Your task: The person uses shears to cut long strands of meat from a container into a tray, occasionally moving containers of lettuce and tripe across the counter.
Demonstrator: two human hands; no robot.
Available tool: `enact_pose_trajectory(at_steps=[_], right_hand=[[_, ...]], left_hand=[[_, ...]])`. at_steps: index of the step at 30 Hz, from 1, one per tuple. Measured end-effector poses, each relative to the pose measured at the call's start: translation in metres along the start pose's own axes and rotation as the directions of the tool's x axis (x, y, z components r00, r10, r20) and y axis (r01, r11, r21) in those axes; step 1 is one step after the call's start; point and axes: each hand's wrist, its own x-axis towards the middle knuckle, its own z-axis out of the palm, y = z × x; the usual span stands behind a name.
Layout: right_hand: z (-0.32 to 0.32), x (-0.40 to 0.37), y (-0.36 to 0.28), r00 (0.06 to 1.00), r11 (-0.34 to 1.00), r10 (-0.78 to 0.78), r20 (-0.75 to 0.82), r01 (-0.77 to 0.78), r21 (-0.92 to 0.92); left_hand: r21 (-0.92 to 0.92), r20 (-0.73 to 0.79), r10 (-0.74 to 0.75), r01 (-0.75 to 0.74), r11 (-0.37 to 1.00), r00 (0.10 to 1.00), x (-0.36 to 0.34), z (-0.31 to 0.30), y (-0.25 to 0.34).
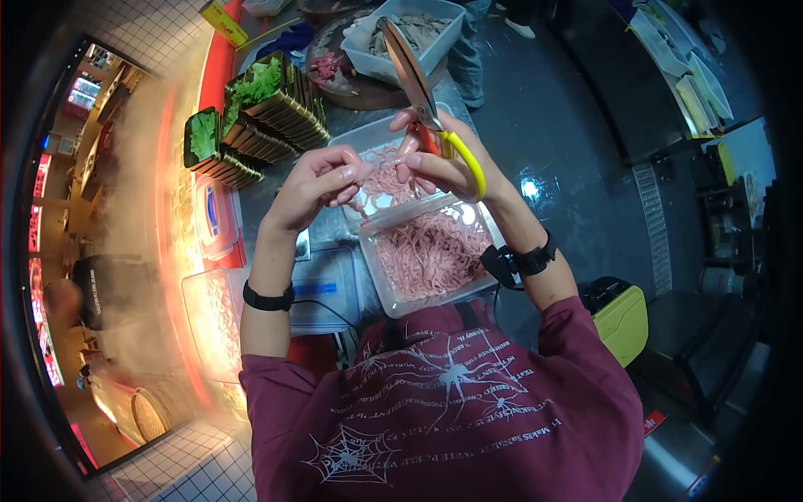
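Note:
My left hand (pixel 329 177) is closed in a pinch on a thin pinkish strip (pixel 365 171) of what looks like raw meat or offal. My right hand (pixel 443 163) has scissors (pixel 415 79) with yellow and red handles, blades pointing up and away. Its fingertips also meet near the strip, close to my left fingertips. Both hands are above a clear plastic container (pixel 347 138) with pale pink strips in it. Nearer to me is a second clear container (pixel 383 289), which holds a heap of pink strips (pixel 435 255).
Stacked dark trays (pixel 280 117) with green lettuce leaves (pixel 261 81) stand at the left. A round board (pixel 360 99) at the back bears a white tub (pixel 422 38). Lidded boxes (pixel 326 289) lie beside my left forearm. Steam rises along the lit left edge.

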Motion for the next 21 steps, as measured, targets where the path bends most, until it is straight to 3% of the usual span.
enact_pose_trajectory(at_steps=[2, 9, 11, 13, 17, 19, 20, 21], right_hand=[[0.003, -0.002, -0.004, 0.999, 0.988, -0.036, -0.019, 0.033, -0.152], [0.001, -0.002, 0.002, 0.991, 0.962, -0.120, -0.059, 0.101, -0.255], [-0.007, 0.003, 0.003, 0.988, 0.944, -0.130, -0.083, 0.098, -0.315], [-0.032, 0.009, 0.019, 0.991, 0.964, -0.102, -0.087, 0.077, -0.255], [-0.078, 0.023, 0.058, 0.990, 0.940, -0.015, -0.141, -0.034, -0.340], [-0.098, 0.024, 0.093, 0.941, 0.915, 0.049, -0.334, -0.177, -0.363], [-0.102, 0.017, 0.098, 0.941, 0.916, 0.049, -0.335, -0.176, -0.361], [-0.106, 0.009, 0.104, 0.905, 0.802, 0.166, -0.392, -0.355, -0.481]], left_hand=[[0.060, 0.021, 0.052, -0.053, 0.997, 0.998, -0.003, -0.001, 0.000], [0.192, -0.043, 0.106, -0.096, 0.977, 0.993, -0.004, 0.002, -0.001], [0.301, -0.057, 0.067, -0.047, 0.953, 0.996, -0.003, -0.001, -0.002], [0.249, -0.079, 0.012, 0.009, 0.968, 0.997, 0.000, -0.013, -0.014], [0.177, -0.179, -0.099, 0.131, 0.975, 0.979, 0.011, -0.022, -0.032], [0.195, -0.209, -0.129, 0.170, 0.966, 0.969, 0.021, -0.020, -0.039], [0.209, -0.244, -0.155, 0.208, 0.956, 0.957, 0.025, -0.020, -0.042], [0.209, -0.243, -0.157, 0.210, 0.955, 0.957, 0.030, -0.021, -0.043]])
